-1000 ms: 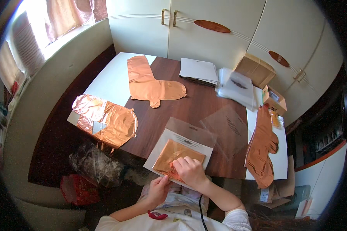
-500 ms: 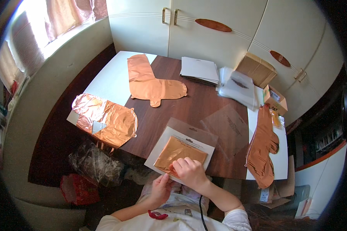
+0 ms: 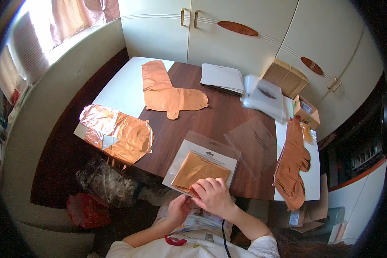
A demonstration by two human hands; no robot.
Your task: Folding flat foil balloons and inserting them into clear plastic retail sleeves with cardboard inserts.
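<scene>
In front of me, at the table's near edge, lies a folded copper foil balloon [image 3: 200,170] on a white card [image 3: 222,159] with a hang hole. A clear plastic bag [image 3: 198,138] surrounds the card and extends past its far edge. My left hand [image 3: 179,210] pinches the near edge of the bag and card with thumb and fingers. My right hand [image 3: 214,197] is closed at the balloon's near edge, its fingers curled down against the foil; what its fingertips grip is partly hidden.
Flat copper foil balloons lie left [image 3: 118,135], far left [image 3: 167,92] and right [image 3: 292,167]. Another clear bag [image 3: 253,144] rests beside the work. White cards [image 3: 221,77], stacked clear bags [image 3: 266,99], a cardboard box [image 3: 286,77] and a small open box [image 3: 306,112] stand at the back right.
The card with the folded balloon has shifted slightly away from me, deeper into the bag. My right hand has lowered a little; my left hand stays nearly in place.
</scene>
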